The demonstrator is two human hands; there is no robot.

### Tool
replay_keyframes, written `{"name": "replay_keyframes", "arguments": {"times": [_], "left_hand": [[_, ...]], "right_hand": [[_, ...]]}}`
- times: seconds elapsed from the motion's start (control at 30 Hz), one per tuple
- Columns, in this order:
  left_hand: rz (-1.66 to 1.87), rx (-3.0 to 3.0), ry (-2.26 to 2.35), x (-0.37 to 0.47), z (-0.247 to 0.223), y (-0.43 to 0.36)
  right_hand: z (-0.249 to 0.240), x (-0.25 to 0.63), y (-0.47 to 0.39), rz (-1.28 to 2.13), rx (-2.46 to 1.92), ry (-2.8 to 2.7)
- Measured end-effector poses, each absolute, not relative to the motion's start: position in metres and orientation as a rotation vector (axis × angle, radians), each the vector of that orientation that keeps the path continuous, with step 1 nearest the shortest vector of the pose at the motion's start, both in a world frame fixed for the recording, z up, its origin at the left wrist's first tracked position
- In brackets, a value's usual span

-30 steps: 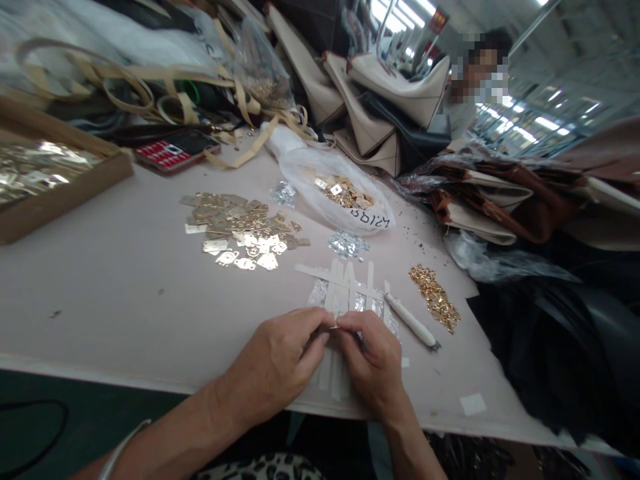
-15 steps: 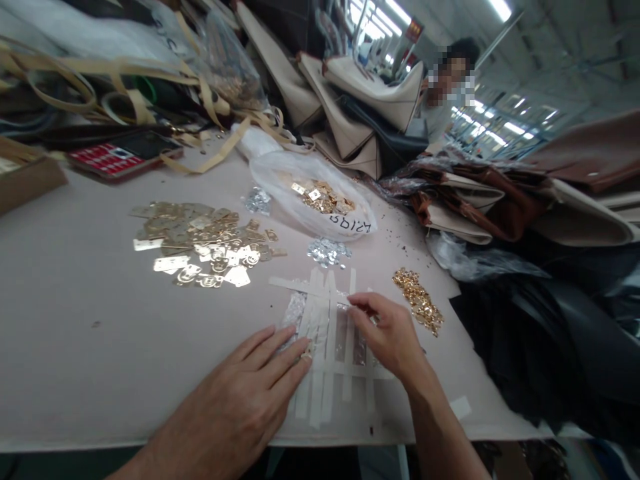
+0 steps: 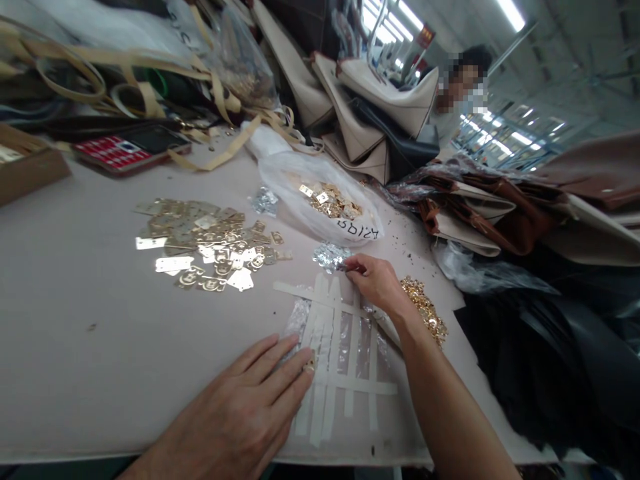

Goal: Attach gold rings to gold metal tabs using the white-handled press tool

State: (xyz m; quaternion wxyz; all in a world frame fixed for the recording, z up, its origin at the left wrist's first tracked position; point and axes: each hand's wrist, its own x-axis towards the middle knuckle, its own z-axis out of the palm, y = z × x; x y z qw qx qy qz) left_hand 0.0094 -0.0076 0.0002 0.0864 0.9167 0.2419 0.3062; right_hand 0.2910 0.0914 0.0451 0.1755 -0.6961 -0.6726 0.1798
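Note:
My left hand point(image 3: 255, 393) lies flat, fingers slightly apart, at the left edge of a patch of plastic crossed by pale tape strips point(image 3: 327, 333). By its fingertips is a small gold metal plate point(image 3: 311, 361). My right hand point(image 3: 373, 280) has thumb and forefinger pinched at the edge of a pile of silver discs point(image 3: 329, 255); what they hold, if anything, is too small to make out. Gold rings and small fittings point(image 3: 425, 310) lie in a heap right of my right forearm. A larger heap of gold plates point(image 3: 205, 233) is at the left.
An open white plastic bag of gold pieces point(image 3: 280, 177) stands beyond the discs. A red calculator point(image 3: 115, 152) and cardboard box point(image 3: 47, 175) are at the back left. Beige bags point(image 3: 350, 120), brown bags point(image 3: 500, 207) and black material point(image 3: 525, 347) edge the table. A person point(image 3: 460, 87) is behind.
My right hand has moved away from the top tape strip, forward to the silver discs. My left hand stays in place on the patch. The view has shifted slightly.

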Motion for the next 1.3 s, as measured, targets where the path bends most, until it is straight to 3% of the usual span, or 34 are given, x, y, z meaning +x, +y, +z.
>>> {"name": "replay_keyframes", "arguments": {"times": [0.23,0.4,0.63,1.13,1.3], "left_hand": [[0.849,2.73,0.701,0.008,-0.002,-0.011],[0.836,2.724,0.699,0.008,0.002,-0.01],[0.824,2.748,0.699,0.009,0.003,-0.01],[0.765,2.751,0.669,0.007,0.006,-0.011],[0.795,2.772,0.662,0.006,0.006,-0.01]], "right_hand": [[0.051,0.288,0.086,0.524,-1.975,-1.885],[0.058,0.258,0.034,0.684,-1.768,-1.76],[0.056,0.216,-0.032,0.499,-1.498,-2.014],[0.066,0.208,-0.039,0.513,-1.499,-2.39],[0.076,0.227,-0.043,0.55,-1.502,-2.167]]}}
